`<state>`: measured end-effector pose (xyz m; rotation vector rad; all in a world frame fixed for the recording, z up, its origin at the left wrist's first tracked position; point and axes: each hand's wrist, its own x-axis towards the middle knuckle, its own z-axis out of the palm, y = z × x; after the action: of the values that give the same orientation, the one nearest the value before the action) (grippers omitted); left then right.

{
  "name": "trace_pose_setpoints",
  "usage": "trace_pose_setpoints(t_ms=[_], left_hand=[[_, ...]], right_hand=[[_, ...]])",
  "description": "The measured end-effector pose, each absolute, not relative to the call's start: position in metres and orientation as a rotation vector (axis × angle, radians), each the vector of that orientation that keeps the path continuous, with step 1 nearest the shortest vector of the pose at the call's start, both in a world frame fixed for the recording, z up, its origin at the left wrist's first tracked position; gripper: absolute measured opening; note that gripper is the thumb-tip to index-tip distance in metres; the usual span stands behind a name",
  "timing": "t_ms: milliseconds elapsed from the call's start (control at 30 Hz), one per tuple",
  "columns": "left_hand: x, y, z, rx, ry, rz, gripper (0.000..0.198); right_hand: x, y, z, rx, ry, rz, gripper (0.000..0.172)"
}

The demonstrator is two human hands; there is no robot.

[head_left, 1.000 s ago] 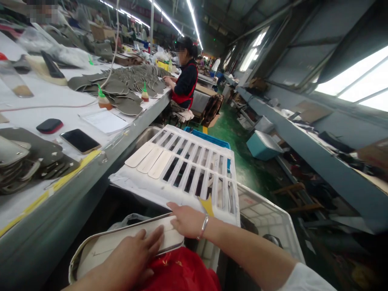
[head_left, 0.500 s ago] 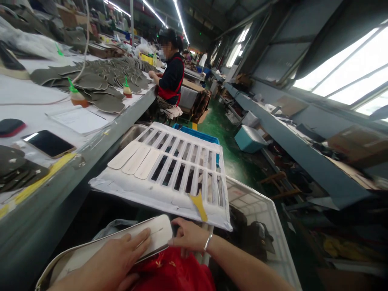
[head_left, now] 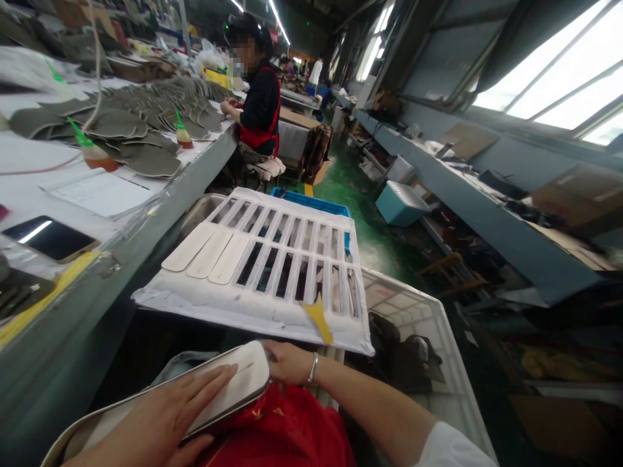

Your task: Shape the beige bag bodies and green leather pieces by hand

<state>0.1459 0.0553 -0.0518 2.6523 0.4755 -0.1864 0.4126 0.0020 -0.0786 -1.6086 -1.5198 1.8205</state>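
The left hand (head_left: 165, 421) lies open, palm down, with its fingers spread flat on a long pale panel (head_left: 238, 379) with a dark rim. The panel rests across a red cloth (head_left: 282, 428) at the near edge of the scene, its rounded end pointing far and to the right. The right hand (head_left: 287, 362) meets that rounded end with its fingers tucked against the rim; whether it grips the rim cannot be told. A thin bracelet (head_left: 313, 368) circles its wrist.

Just beyond the hands a white slatted rack (head_left: 253, 310) sits tilted, with three pale strips (head_left: 209, 250) side by side at its left and a yellow scrap (head_left: 318, 318) on its near right corner. A white crate (head_left: 418, 311) stands to the right of the rack, and a blue bin (head_left: 311, 202) shows behind it.

On the long table (head_left: 146, 240) at the left lie a dark phone (head_left: 48, 239), a sheet of paper (head_left: 97, 192) whose print is too small to read, two bottles with green nozzles (head_left: 92, 152), and many grey cut pieces (head_left: 146, 159). Far along the table a person in a red apron (head_left: 257, 104) works.
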Motion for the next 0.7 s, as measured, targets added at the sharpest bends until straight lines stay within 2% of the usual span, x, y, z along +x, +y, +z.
trace_pose_setpoints(t_ms=[100,233,367,533,700], left_hand=[[0.151,0.056,-0.047,2.607,0.502,-0.230,0.071],[0.161,0.057,-0.040,2.514,0.563,-0.257,0.077],[0.163,0.056,-0.036,2.456,0.573,-0.286,0.077],[0.167,0.060,-0.021,2.430,0.585,-0.388,0.077],[0.173,0.061,-0.009,2.402,0.610,-0.555,0.076]], right_hand=[[0.410,0.001,-0.075,-1.555,-1.511,1.724,0.038],[0.409,-0.004,-0.077,-1.457,-1.218,1.835,0.035],[0.405,-0.007,-0.081,-1.445,-1.110,1.769,0.037],[0.401,-0.004,-0.072,-1.650,-1.057,1.613,0.053],[0.395,-0.001,-0.046,-1.669,-1.110,1.555,0.048]])
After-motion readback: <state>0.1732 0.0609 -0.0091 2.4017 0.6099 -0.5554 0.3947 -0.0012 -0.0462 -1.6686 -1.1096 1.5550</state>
